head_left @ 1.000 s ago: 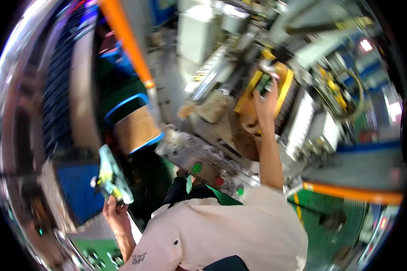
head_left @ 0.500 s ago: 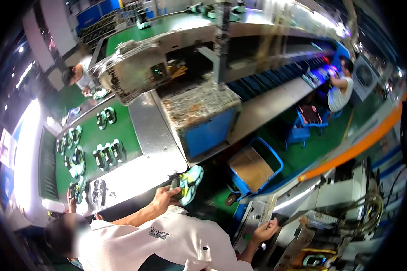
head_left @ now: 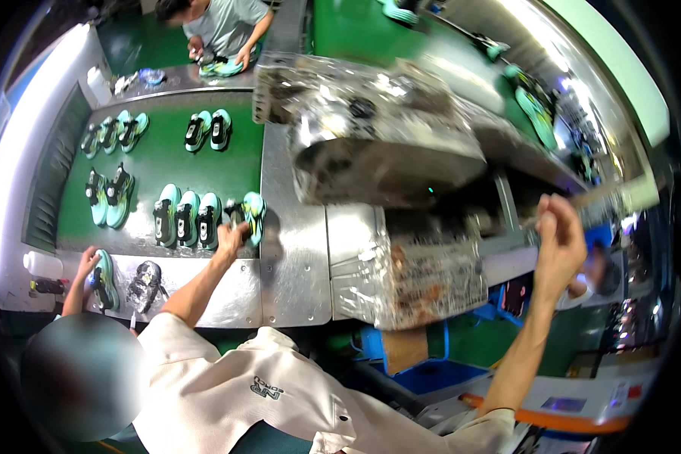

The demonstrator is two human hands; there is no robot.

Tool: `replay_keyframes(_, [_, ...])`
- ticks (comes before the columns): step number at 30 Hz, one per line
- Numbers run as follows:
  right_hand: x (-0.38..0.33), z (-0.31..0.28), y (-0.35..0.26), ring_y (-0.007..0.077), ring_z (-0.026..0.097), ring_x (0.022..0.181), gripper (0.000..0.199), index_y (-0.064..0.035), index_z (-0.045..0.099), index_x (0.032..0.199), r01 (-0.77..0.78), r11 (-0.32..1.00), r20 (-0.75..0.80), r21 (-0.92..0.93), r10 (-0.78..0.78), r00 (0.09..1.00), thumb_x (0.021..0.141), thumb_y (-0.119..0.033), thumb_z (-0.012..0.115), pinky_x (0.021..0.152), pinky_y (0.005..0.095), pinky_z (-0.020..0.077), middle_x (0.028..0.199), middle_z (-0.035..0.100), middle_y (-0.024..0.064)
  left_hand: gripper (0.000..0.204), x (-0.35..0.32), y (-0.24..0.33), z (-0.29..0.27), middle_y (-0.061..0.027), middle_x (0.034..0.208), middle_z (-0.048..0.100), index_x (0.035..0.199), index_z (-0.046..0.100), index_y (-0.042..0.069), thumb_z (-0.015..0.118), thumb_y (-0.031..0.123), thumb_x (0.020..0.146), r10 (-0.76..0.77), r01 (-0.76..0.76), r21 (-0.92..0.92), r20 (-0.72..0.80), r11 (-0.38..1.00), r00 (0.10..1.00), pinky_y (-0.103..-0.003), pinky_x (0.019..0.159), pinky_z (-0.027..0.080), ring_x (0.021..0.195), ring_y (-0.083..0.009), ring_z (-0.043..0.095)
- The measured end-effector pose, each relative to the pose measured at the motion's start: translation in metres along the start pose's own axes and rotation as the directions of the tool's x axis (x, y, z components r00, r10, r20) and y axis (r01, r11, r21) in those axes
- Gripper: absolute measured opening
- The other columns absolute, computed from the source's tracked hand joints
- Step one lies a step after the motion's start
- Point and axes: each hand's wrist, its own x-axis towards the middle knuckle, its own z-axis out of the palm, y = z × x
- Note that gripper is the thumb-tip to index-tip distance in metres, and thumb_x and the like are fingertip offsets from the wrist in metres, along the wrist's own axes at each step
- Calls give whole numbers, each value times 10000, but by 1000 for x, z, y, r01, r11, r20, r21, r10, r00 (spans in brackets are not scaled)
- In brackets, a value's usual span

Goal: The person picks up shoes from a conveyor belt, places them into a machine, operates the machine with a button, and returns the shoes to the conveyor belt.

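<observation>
My left hand (head_left: 231, 236), reaching over the near edge of the green conveyor belt, is closed on a turquoise, black and yellow sneaker (head_left: 255, 218). The sneaker is tilted, its pale sole turned to the right; I cannot tell whether it touches the belt. Just left of it stand three similar sneakers (head_left: 188, 218) in a row. My right hand (head_left: 560, 240) is raised at the right, its fingers loosely bent and holding nothing. Behind it, the machinery is blurred.
A plastic-wrapped machine (head_left: 386, 144) and wrapped box (head_left: 424, 284) stand right of the belt (head_left: 155, 166). At left, a co-worker's hand (head_left: 88, 262) holds a sneaker near a black item (head_left: 147, 280) on the metal ledge (head_left: 238, 303). Another person (head_left: 231, 34) handles a shoe across the belt.
My view has turned. My left hand has carried the sneaker from beside the metal ledge to the belt's near edge, beside the row. My right hand has moved up from the machine at lower right.
</observation>
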Motion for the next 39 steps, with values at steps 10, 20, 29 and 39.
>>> replay_keyframes(10, [275,270,17,185,599,960,904,50,333,1340,7,933,344,-360,126,930,696,-436,741,693,267,511,1101,604,128,549,266,81,26,-266,1057,591,1186,490,-32,631,259,743,258,-123,511,-202,851,945,-435,862,444,1015,-403,559])
replay_keyframes(20, [274,361,13,165,600,870,689,11,514,1160,186,969,387,-162,-111,916,693,-441,745,727,299,488,1034,610,104,724,239,17,28,-306,1378,293,1393,128,-57,546,199,861,460,-389,472,-38,791,887,-391,1047,293,1276,-401,328])
replay_keyframes(29, [286,337,15,211,629,782,496,52,633,800,85,950,174,-301,-33,984,546,-353,765,700,312,492,797,662,139,544,-38,-16,47,-215,1295,452,1309,344,-86,584,95,856,-221,243,-48,271,969,937,-344,965,385,1127,-269,502])
replay_keyframes(39, [104,80,-3,81,496,693,214,14,581,854,-100,958,-85,270,127,988,681,-95,643,627,244,411,763,568,12,478,-171,125,106,-146,1244,534,1296,420,-33,589,142,884,-109,252,110,994,962,-18,-312,980,386,1178,-212,488])
